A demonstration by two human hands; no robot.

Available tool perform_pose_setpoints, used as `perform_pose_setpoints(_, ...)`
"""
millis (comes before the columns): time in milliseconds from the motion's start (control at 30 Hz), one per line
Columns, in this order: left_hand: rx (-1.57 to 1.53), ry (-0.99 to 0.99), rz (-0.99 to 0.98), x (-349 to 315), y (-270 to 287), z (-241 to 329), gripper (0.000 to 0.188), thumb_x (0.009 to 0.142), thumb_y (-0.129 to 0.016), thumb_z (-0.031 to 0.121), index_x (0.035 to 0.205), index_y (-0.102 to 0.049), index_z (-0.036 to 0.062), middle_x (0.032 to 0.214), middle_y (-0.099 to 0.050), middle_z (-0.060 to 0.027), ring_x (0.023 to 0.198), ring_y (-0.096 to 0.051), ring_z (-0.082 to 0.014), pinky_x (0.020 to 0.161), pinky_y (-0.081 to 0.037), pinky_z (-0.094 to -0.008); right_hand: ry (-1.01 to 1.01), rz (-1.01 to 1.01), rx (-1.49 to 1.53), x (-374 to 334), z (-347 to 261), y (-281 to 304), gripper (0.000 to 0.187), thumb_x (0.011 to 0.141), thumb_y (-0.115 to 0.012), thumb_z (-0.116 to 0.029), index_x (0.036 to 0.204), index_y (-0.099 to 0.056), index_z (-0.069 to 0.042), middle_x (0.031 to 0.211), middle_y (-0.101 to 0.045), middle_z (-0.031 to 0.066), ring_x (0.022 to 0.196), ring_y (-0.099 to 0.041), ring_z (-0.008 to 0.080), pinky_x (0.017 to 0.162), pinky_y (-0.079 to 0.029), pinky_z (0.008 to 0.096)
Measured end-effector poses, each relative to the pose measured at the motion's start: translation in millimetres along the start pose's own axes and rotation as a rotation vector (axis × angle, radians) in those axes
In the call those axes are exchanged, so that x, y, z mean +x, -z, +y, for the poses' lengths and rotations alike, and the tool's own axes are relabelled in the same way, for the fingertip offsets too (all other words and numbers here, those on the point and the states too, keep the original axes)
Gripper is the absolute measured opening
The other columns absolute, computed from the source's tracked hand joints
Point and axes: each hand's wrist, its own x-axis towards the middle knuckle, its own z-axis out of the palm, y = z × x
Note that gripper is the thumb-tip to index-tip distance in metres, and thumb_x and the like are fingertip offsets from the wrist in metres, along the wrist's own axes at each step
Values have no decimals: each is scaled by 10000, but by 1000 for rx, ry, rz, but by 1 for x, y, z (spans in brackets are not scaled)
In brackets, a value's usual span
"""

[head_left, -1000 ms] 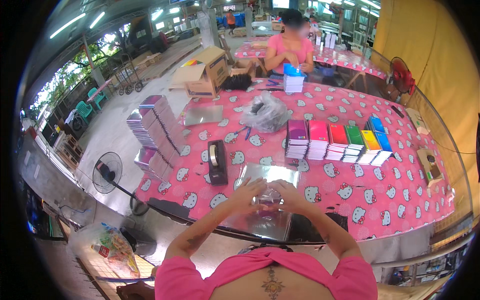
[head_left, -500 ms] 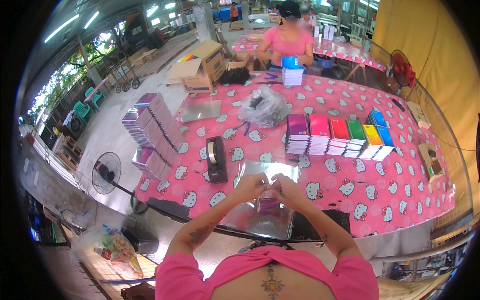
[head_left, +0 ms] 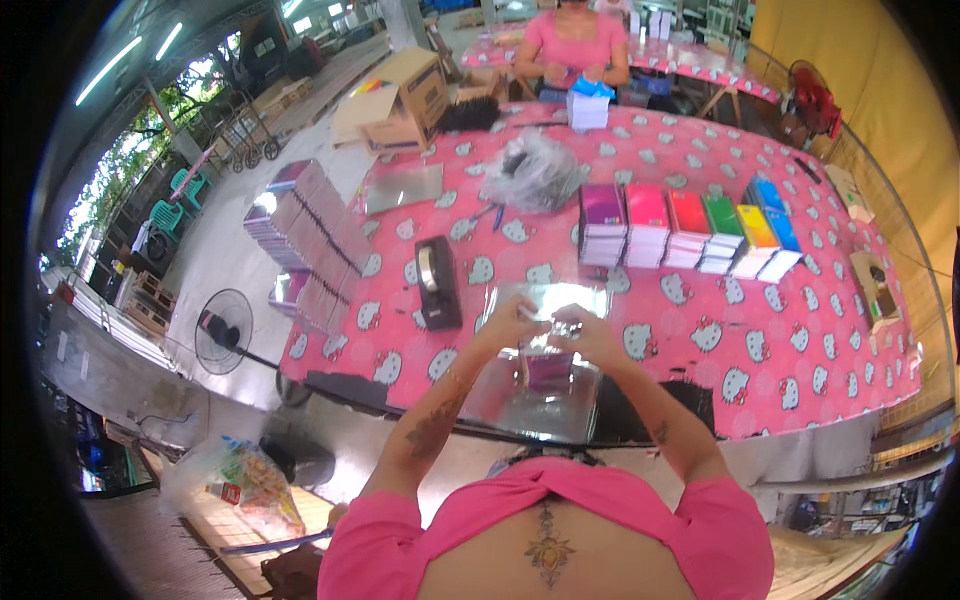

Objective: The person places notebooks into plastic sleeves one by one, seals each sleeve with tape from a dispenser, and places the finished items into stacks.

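In front of me a small purple notebook stack point(head_left: 548, 372) sits inside a clear plastic wrapper point(head_left: 533, 350), on a pile of shiny clear plastic sheets point(head_left: 540, 415). At the wrapper's far end, the fingers of my left hand point(head_left: 510, 325) are bent in a pinch on the plastic. My right hand point(head_left: 588, 335) pinches close beside it, thumb and fingers curled at the same end. Glare on the plastic hides the exact fold. To the left of my hands stands a black tape dispenser point(head_left: 437, 285).
Notebook stacks point(head_left: 665, 225) in several colours stand to the right. Tall spiral notebook piles point(head_left: 305, 235) rise at the left edge. Beyond are a plastic bag point(head_left: 530, 172), an open carton point(head_left: 405, 100) and a co-worker point(head_left: 572, 50) at a white stack with a blue top point(head_left: 590, 105).
My view has tipped downward, so the table sits higher. My hands have drawn slightly apart at the wrapper's end. The co-worker's hand has moved over the blue-topped stack.
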Motion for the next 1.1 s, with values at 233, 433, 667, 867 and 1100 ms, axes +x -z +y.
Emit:
perform_pose_setpoints(233,528,-205,957,-37,112,-79,342,836,-754,228,1102,-659,35,880,-628,-66,752,-580,-153,660,-474,-320,-16,151,112,-11,-14,-9,415,792,-795,-172,1136,-607,-34,1048,-671,84,997,-621,187,895,-487,325)
perform_pose_setpoints(433,-479,118,610,-31,132,-103,340,832,-766,252,1068,-695,16,796,-602,4,631,-529,-139,609,-446,-315,7,160,122,-7,-9,-11,402,803,-779,-169,1141,-606,-37,1057,-670,93,1008,-623,200,896,-487,332)
perform_pose_setpoints(667,-481,-304,877,-27,91,-111,216,877,-720,110,1044,-682,-22,915,-659,-43,849,-596,-114,769,-474,-267,-14,152,75,-6,-6,-9,400,817,-769,-185,1146,-601,-32,1071,-670,98,1020,-620,200,896,-484,337)
perform_pose_setpoints(867,-9,-70,897,-61,113,-104,188,847,-738,157,900,-710,-21,819,-705,-84,717,-661,-197,671,-533,-331,-7,98,91,-10,-17,-16,424,879,-720,-221,1229,-559,-43,1134,-624,91,1093,-572,201,933,-455,353)
perform_pose_setpoints(1100,738,-618,68,-43,69,59,175,825,-691,247,859,-746,84,794,-720,-104,724,-677,-337,655,-522,-426,-18,171,133,-16,-16,-15,431,886,-714,-207,1249,-543,-48,1106,-641,102,1105,-601,224,989,-461,379)
